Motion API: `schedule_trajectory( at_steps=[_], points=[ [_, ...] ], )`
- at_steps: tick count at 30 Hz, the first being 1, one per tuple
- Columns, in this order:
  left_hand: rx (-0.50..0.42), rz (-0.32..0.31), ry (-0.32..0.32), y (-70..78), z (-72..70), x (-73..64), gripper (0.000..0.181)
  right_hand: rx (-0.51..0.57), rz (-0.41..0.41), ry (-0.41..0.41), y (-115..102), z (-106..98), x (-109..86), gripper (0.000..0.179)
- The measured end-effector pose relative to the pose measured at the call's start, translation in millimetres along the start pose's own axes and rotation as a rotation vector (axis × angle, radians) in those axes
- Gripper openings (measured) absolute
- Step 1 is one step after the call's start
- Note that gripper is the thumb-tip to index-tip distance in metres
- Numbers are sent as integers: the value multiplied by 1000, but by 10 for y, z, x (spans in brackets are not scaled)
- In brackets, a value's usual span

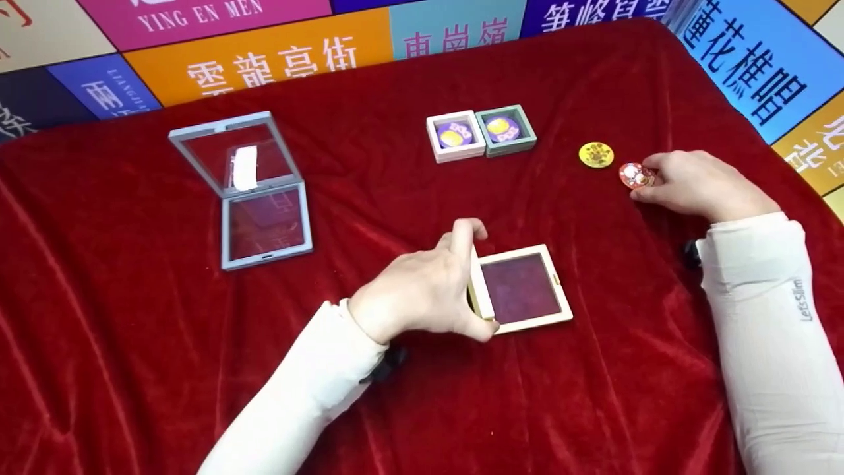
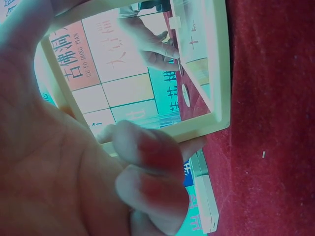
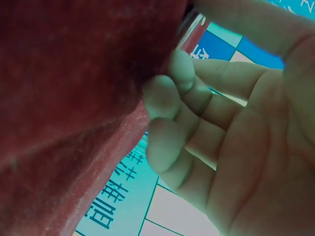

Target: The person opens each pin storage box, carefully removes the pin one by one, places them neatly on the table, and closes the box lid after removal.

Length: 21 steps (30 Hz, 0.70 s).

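A cream-framed hinged display case (image 1: 564, 310) with clear film lies open on the red cloth. My left hand (image 1: 422, 290) grips its raised half by the edges, thumb at the near side and fingers at the far side. In the left wrist view the film of that half (image 2: 118, 73) mirrors the surroundings. At the right, my right hand (image 1: 699, 181) pinches a round red badge (image 1: 633, 175) between thumb and fingers, low over the cloth. A yellow round badge (image 1: 596, 155) lies just beyond it. The right wrist view mostly hides the red badge.
At the left stands an open grey-blue display case (image 1: 225, 237), its lid tilted up with a white strip (image 1: 245, 168). Toward the back, a white box (image 1: 438, 157) and a green box (image 1: 527, 142) sit side by side, each with a purple-and-yellow round piece. The red cloth (image 1: 369, 191) has wrinkles.
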<state>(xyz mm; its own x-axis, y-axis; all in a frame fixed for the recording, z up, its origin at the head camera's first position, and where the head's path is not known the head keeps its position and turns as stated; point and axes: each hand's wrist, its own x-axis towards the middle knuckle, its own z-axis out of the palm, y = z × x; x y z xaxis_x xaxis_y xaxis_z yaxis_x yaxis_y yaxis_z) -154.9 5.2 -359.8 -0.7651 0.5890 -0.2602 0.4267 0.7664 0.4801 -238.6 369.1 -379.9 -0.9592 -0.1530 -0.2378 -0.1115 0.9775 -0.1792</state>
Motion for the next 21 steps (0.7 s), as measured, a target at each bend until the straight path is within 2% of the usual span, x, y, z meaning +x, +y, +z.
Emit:
schedule_trajectory(
  at_steps=[4, 7, 11, 14, 16, 19, 21],
  points=[
    [-4, -7, -2, 4, -8, -4, 98, -11, 31, -2, -35, -40, -1, 49],
    [-1, -7, -2, 5, -9, -4, 98, -27, 56, 36, -98, -79, -19, 53],
    [3, -6, -3, -1, -8, -3, 98, -76, 23, 95, -355, -101, -58, 38],
    [2, -6, -4, -2, -7, -4, 98, -108, -85, 138, -681, -69, -108, 22],
    [-1, -4, -3, -3, -5, -5, 98, -113, -197, 167, -917, -23, -152, 14],
    [3, -2, -3, 0, -9, -6, 99, -108, -364, 201, -1207, 41, -236, 8],
    [10, -2, -4, 4, -9, -4, 100, -102, -447, 203, -1324, 69, -293, 8]
  ],
)
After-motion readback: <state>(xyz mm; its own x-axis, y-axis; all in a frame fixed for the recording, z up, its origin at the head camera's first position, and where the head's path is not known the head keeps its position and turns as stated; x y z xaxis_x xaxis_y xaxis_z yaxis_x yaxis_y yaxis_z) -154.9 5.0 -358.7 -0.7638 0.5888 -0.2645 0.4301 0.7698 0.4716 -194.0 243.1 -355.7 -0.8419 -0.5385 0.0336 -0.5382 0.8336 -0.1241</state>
